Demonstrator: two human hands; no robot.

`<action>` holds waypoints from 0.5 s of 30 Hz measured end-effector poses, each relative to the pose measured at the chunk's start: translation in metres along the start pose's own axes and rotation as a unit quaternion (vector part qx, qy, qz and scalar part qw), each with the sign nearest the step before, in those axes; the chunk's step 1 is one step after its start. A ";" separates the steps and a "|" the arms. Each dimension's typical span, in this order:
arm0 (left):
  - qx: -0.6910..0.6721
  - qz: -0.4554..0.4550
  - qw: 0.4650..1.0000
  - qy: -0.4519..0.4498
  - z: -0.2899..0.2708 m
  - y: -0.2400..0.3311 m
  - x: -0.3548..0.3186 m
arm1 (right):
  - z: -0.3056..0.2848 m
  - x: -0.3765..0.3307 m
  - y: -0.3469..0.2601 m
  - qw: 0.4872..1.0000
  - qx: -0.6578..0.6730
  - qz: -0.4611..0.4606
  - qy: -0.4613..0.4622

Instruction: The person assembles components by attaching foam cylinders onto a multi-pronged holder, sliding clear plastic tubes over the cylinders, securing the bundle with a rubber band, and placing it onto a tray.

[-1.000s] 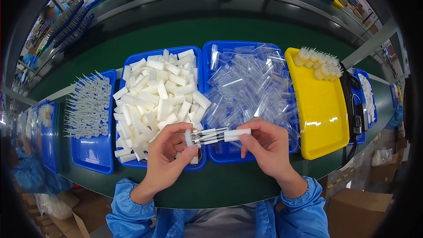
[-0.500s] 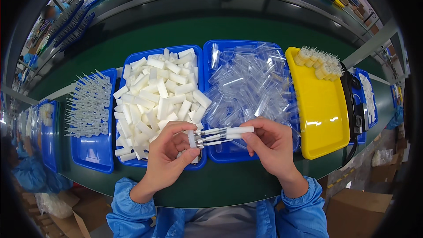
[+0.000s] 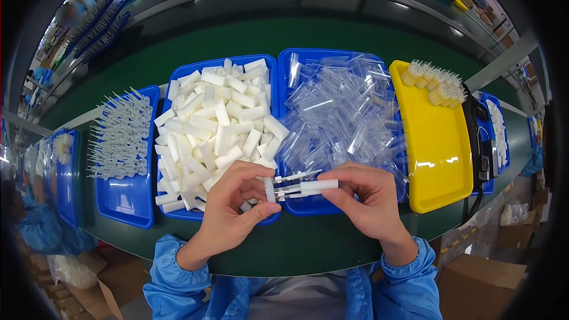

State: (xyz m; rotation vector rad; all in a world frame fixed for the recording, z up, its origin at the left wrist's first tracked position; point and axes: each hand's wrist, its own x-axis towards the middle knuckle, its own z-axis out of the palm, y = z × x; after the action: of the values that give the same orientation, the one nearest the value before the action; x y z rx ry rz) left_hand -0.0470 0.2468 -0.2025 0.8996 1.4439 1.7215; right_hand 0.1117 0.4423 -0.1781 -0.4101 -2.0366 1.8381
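Note:
My left hand (image 3: 234, 204) pinches a small white plastic base (image 3: 269, 190) between thumb and fingers. Thin metal rods with white sleeves (image 3: 290, 190) stick out of that base toward the right. Thumb and fingers of my right hand (image 3: 370, 202) close on a white foam block (image 3: 320, 185), which lies along the rods at their right end. One rod above the block shows its bare tip. My right fingers partly hide the block's far side. Below my hands and behind them are a blue tray of white foam blocks (image 3: 222, 124) and a blue tray of clear plastic sleeves (image 3: 332, 106).
At left, a blue tray (image 3: 124, 204) holds rows of white pieces with thin pins (image 3: 121, 136). A yellow tray (image 3: 438, 166) at right carries several assembled foam pieces (image 3: 435, 83). A black device with a cable (image 3: 483, 163) stands beside it. Cardboard boxes (image 3: 480, 284) sit below.
My left hand and the base have shifted slightly right, toward my right hand. The foam block in my right fingers has moved a little lower, and a rod tip now shows above it.

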 end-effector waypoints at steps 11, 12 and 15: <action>0.083 0.066 0.994 0.029 0.013 -0.002 -0.002 | 0.020 -0.004 -0.014 0.995 -0.063 0.042 0.058; 0.111 0.079 0.990 0.043 0.013 -0.004 -0.001 | 0.019 -0.005 -0.013 0.995 -0.065 0.042 0.057; 0.159 0.097 0.980 0.071 0.013 -0.005 -0.001 | 0.019 -0.005 -0.004 0.993 -0.109 -0.001 0.050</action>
State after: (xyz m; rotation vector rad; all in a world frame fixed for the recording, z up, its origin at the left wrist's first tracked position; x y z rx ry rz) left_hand -0.0348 0.2527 -0.2060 1.1379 1.8143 1.7521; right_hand 0.1072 0.4226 -0.1763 -0.5481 -2.1748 1.5656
